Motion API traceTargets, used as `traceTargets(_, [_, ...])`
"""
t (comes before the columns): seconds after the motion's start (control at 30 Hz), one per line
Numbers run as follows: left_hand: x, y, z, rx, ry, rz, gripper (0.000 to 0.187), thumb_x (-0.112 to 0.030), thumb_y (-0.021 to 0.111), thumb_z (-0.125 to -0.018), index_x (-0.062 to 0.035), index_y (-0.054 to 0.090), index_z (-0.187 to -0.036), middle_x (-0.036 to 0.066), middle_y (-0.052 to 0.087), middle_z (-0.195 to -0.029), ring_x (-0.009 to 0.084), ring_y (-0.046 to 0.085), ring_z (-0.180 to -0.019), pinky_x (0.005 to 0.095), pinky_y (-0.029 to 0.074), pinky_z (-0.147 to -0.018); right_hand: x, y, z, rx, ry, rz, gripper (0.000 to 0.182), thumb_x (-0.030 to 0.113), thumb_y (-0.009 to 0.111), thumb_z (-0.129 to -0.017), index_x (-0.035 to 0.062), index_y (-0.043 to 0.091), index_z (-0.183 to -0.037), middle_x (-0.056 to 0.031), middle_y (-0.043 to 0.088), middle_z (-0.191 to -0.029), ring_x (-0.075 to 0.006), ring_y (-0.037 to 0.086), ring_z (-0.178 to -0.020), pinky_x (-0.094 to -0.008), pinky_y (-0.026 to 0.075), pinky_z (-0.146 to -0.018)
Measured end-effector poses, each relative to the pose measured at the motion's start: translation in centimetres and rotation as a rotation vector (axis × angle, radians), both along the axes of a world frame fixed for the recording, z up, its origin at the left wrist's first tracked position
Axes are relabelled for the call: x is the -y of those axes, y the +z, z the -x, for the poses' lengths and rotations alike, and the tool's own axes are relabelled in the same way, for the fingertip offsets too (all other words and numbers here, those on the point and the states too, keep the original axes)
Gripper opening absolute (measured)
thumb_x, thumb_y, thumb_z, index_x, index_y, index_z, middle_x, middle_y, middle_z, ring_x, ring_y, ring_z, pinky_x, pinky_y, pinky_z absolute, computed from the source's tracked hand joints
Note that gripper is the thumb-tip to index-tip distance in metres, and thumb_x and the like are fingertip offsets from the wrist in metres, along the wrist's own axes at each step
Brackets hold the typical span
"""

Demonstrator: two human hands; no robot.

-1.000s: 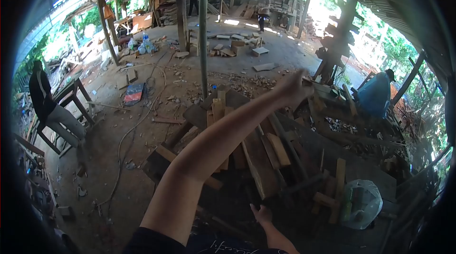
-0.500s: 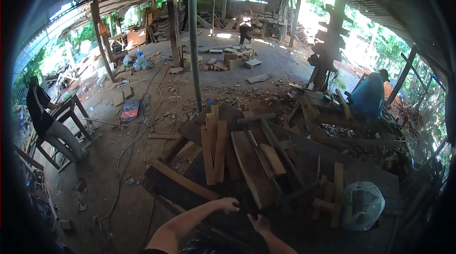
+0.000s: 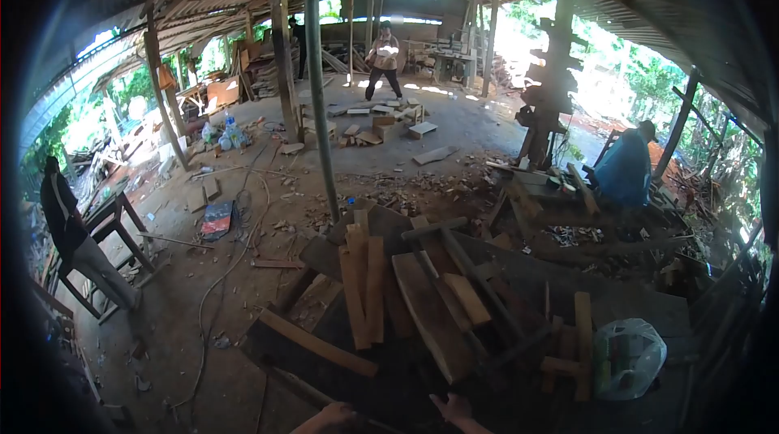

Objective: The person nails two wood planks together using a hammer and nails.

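Observation:
Low at the bottom edge, my left hand [image 3: 334, 416] hangs over the near side of the dark workbench [image 3: 454, 377]. Its fingers look loosely bent and dim, with nothing visible in them. My right hand [image 3: 454, 410] is beside it, thumb and fingers apart, also without anything in it. Just beyond the right hand lies a wide brown plank [image 3: 430, 316]. A wooden clamp-like frame [image 3: 479, 284] rests across the boards to its right. Upright-lying pale wood strips [image 3: 363, 284] are grouped to the left. One longer strip [image 3: 316, 342] lies along the bench's left edge.
A clear plastic bag [image 3: 629, 359] sits at right beside joined wood pieces [image 3: 583, 345]. A thin post [image 3: 320, 109] rises behind the bench. Cables [image 3: 219, 296] cross the littered floor. A person [image 3: 77, 231] stands left, another [image 3: 384, 65] far back, and one in blue [image 3: 623, 162] right.
Both my hands have dropped lower toward the bottom edge, the left one most. The view has tilted slightly. The far person now stands more upright and farther left. The boards stay put.

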State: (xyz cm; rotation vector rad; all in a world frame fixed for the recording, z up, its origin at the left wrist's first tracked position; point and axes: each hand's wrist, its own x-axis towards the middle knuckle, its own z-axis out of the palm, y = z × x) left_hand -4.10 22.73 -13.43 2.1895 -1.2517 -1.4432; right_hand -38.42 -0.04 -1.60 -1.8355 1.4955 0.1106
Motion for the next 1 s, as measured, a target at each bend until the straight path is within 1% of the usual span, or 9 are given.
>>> traceTargets(0.03, [3.9, 7.3, -0.1, 0.059, 0.019, 0.013, 0.067, -0.050, 0.070, -0.086, -0.0033, 0.059, -0.133, 0.021, 0.063, -0.130, 0.0333, 0.060, -0.122, 0.0403, 0.047, -0.104, -0.6, -0.7, 0.3, -0.050, -0.003, 0.007, 0.094, 0.077, 0.050, -0.085, -0.0096, 0.060, -0.120, -0.0128, 0.071, -0.069, -0.0254, 0.072, -0.065, -0.0353, 0.057, -0.076])
traceTargets(0.2, [7.3, 11.5, -4.0, 0.167, 0.190, 0.330, 0.045, -0.030, 0.070, -0.087, -0.0029, 0.063, -0.122, 0.020, 0.068, -0.112, 0.0365, 0.063, -0.109, 0.0442, 0.050, -0.095, 0.3, -7.9, 1.0, -0.063, -0.039, 0.095, 0.087, 0.068, 0.058, -0.086, -0.0110, 0.058, -0.121, -0.0166, 0.069, -0.070, -0.0271, 0.071, -0.062, -0.0367, 0.057, -0.069])
traceTargets(0.33, [9.5, 16.5, -6.3, 0.350, 0.238, 0.365, 0.049, -0.025, 0.070, -0.085, -0.0091, 0.056, -0.130, 0.019, 0.051, -0.132, 0.0413, 0.050, -0.121, 0.0493, 0.045, -0.098, -0.8, -6.6, -0.1, -0.091, -0.036, 0.085, 0.078, 0.058, 0.067, -0.086, -0.0112, 0.056, -0.122, -0.0168, 0.069, -0.071, -0.0258, 0.070, -0.057, -0.0375, 0.056, -0.058])
traceTargets(0.43, [11.1, 16.3, -7.7, 0.450, 0.144, 0.422, 0.058, -0.027, 0.071, -0.085, -0.0114, 0.050, -0.138, 0.017, 0.045, -0.138, 0.0373, 0.040, -0.132, 0.0491, 0.038, -0.104, -1.6, -2.9, -2.5, -0.083, -0.209, -0.039, 0.070, 0.049, 0.070, -0.087, -0.0111, 0.056, -0.119, -0.0176, 0.068, -0.074, -0.0250, 0.068, -0.054, -0.0369, 0.055, -0.055])
traceTargets(0.57, [12.6, 15.2, -9.1, 0.489, 0.018, 0.424, 0.071, -0.033, 0.071, -0.085, -0.0124, 0.042, -0.146, 0.016, 0.039, -0.144, 0.0357, 0.031, -0.139, 0.0514, 0.028, -0.111, -0.5, -7.9, -0.4, -0.040, -0.174, 0.028, 0.061, 0.043, 0.071, -0.088, -0.0090, 0.057, -0.117, -0.0171, 0.067, -0.076, -0.0249, 0.066, -0.053, -0.0358, 0.054, -0.053])
traceTargets(0.63, [13.2, 14.2, -9.8, 0.595, -0.120, 0.413, 0.078, -0.037, 0.070, -0.085, -0.0116, 0.037, -0.150, 0.016, 0.035, -0.148, 0.0345, 0.025, -0.143, 0.0532, 0.022, -0.113, -0.6, -3.8, -2.5, -0.128, -0.197, -0.147, 0.077, 0.050, 0.068, -0.088, -0.0113, 0.051, -0.131, -0.0298, 0.066, -0.109, -0.0304, 0.073, -0.078, -0.0399, 0.058, -0.071])
traceTargets(0.67, [13.8, 14.2, -10.4, 0.579, -0.127, 0.417, 0.078, -0.037, 0.070, -0.085, -0.0116, 0.037, -0.150, 0.016, 0.035, -0.148, 0.0345, 0.025, -0.143, 0.0532, 0.022, -0.113, -0.4, -2.9, -3.5, -0.141, -0.209, -0.146, 0.077, 0.050, 0.068, -0.088, -0.0113, 0.051, -0.131, -0.0298, 0.066, -0.109, -0.0304, 0.073, -0.078, -0.0399, 0.058, -0.071])
traceTargets(0.73, [14.3, 14.8, -11.3, 0.554, -0.242, 0.326, 0.078, -0.040, 0.070, -0.085, -0.0124, 0.037, -0.151, 0.016, 0.035, -0.148, 0.0344, 0.023, -0.145, 0.0535, 0.019, -0.115, -1.0, -1.5, -4.0, -0.055, -0.242, -0.155, 0.053, 0.038, 0.071, -0.090, -0.0057, 0.057, -0.115, -0.0148, 0.065, -0.076, -0.0218, 0.064, -0.052, -0.0357, 0.053, -0.052])
traceTargets(1.0, [14.7, 11.6, -12.8, 0.577, -0.317, 0.612, 0.065, -0.037, 0.078, -0.072, -0.0130, 0.057, -0.128, 0.012, 0.049, -0.129, 0.0333, 0.036, -0.132, 0.0526, 0.025, -0.110, -0.5, -5.3, -2.6, -0.089, -0.165, -0.009, 0.049, 0.038, 0.071, -0.090, -0.0067, 0.058, -0.103, -0.0138, 0.064, -0.070, -0.0223, 0.064, -0.051, -0.0367, 0.052, -0.051])
